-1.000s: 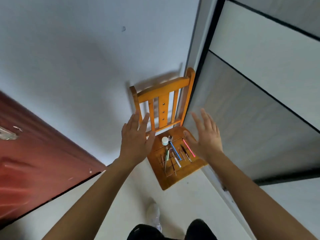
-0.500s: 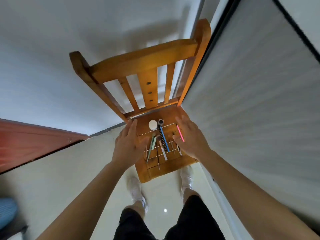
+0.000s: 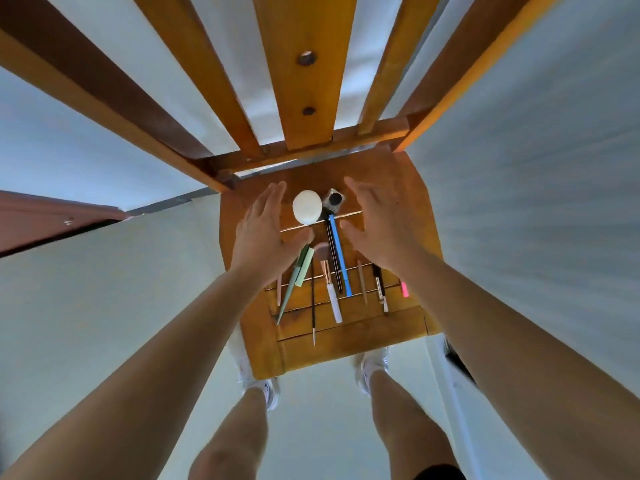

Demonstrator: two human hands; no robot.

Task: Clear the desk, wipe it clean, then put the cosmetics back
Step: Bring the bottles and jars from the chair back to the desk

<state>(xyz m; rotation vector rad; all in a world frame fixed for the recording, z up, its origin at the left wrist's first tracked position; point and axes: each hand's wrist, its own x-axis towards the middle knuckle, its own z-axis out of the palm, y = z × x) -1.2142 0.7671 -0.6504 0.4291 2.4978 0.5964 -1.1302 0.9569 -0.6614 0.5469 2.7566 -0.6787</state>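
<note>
We hold both bare arms stretched forward and down, forearms running in from the lower corners and drawing closer together toward the wrists. Our left hand is palm down, back toward us, its fingers straight and close together, thumb spread inward. Our right hand mirrors it, fingers straight and slightly fanned, thumb pointing toward the left hand. The two hands are near each other but apart.

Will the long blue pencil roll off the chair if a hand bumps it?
Maybe: the blue pencil looks slim and smooth, lying flat on the chair seat. The thin black stick beside it would probably stop it. It seems stiff and light.
</note>
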